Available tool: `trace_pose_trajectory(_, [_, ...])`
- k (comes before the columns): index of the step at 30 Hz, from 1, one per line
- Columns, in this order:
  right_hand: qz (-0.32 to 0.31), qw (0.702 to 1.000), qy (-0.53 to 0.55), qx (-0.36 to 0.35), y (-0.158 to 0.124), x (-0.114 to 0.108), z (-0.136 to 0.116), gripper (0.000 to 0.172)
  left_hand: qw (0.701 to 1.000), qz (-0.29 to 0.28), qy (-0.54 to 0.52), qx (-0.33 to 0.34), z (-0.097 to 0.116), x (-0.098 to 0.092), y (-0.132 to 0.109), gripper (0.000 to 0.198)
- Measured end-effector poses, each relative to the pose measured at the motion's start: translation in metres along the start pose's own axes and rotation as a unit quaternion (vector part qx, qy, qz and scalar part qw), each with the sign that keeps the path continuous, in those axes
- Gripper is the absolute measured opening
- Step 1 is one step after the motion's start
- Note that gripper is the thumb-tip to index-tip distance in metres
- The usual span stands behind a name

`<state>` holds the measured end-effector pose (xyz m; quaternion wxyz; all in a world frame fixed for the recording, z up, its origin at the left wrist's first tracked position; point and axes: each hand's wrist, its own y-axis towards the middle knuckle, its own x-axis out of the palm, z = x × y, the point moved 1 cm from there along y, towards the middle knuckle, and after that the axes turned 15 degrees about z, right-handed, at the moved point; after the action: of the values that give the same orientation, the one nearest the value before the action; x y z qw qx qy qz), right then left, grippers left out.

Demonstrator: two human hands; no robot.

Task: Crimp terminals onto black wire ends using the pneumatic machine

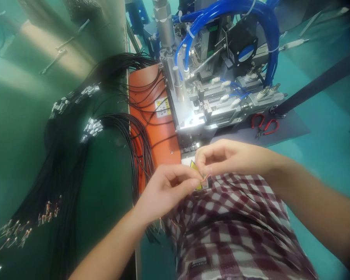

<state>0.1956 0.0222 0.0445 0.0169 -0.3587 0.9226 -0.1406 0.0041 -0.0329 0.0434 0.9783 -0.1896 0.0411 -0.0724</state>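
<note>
My left hand and my right hand meet just in front of the grey metal machine, above my checked shirt. Both are closed in a pinch on the bare copper end of a thin wire, which shows as a small orange tip between the fingertips. Black wires run from under my left hand across the orange machine plate. A yellow warning label sits just behind my fingertips.
Bundles of black wires with metal terminals lie on the dark green bench at left. Blue air hoses arch over the machine. Red-handled pliers rest on a dark mat at right.
</note>
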Motion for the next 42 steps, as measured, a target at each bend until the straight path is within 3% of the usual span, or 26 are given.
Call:
trace_pose_trajectory(3, [-0.042, 0.999, -0.003, -0.027, 0.004, -0.003, 0.003, 0.012, 0.996, -0.048, -0.041, -0.062, -0.005, -0.001, 0.001, 0.015])
trace_pose_trajectory(7, [-0.03, 0.99, -0.064, -0.121, 0.009, -0.001, 0.007, 0.01, 0.98, -0.112, -0.09, -0.141, -0.009, -0.002, 0.004, 0.022])
trace_pose_trajectory(11, [-0.03, 0.982, -0.1, -0.158, 0.011, 0.003, 0.006, 0.011, 0.965, -0.139, -0.106, -0.194, -0.01, 0.001, 0.005, 0.018])
trace_pose_trajectory(15, [0.009, 0.971, -0.16, -0.177, 0.008, 0.004, 0.004, 0.01, 0.975, -0.077, -0.111, -0.177, -0.014, 0.004, 0.005, 0.014])
trace_pose_trajectory(17, [0.089, 0.966, -0.17, -0.173, 0.005, 0.005, 0.005, 0.011, 0.98, -0.03, -0.118, -0.156, -0.014, 0.005, 0.006, 0.013])
trace_pose_trajectory(20, [0.256, 0.946, -0.147, -0.134, -0.001, 0.009, 0.01, 0.016, 0.981, 0.015, -0.141, -0.129, -0.012, 0.004, 0.007, 0.014])
trace_pose_trajectory(22, [0.31, 0.939, -0.12, -0.091, -0.006, 0.017, 0.015, 0.015, 0.981, 0.031, -0.151, -0.119, -0.011, 0.003, 0.008, 0.013])
trace_pose_trajectory(24, [0.313, 0.943, -0.099, -0.064, -0.009, 0.027, 0.019, 0.015, 0.981, 0.043, -0.152, -0.112, -0.011, 0.003, 0.008, 0.012])
trace_pose_trajectory(27, [0.343, 0.928, -0.117, -0.084, -0.013, 0.04, 0.022, 0.015, 0.986, 0.066, -0.122, -0.096, -0.011, 0.005, 0.006, 0.012])
trace_pose_trajectory(30, [0.371, 0.904, -0.174, -0.121, -0.016, 0.047, 0.024, 0.016, 0.99, 0.133, -0.042, -0.032, -0.009, 0.009, 0.003, 0.012])
trace_pose_trajectory(33, [0.377, 0.897, -0.197, -0.115, -0.018, 0.047, 0.026, 0.015, 0.983, 0.181, 0.013, 0.03, -0.008, 0.013, 0.001, 0.01])
trace_pose_trajectory(38, [0.366, 0.92, -0.128, -0.057, -0.018, 0.046, 0.029, 0.017, 0.988, 0.151, -0.032, 0.022, -0.012, 0.013, 0.002, 0.013])
trace_pose_trajectory(42, [0.354, 0.925, -0.122, -0.065, -0.02, 0.048, 0.028, 0.018, 0.986, 0.161, -0.043, 0.029, -0.015, 0.013, 0.001, 0.015])
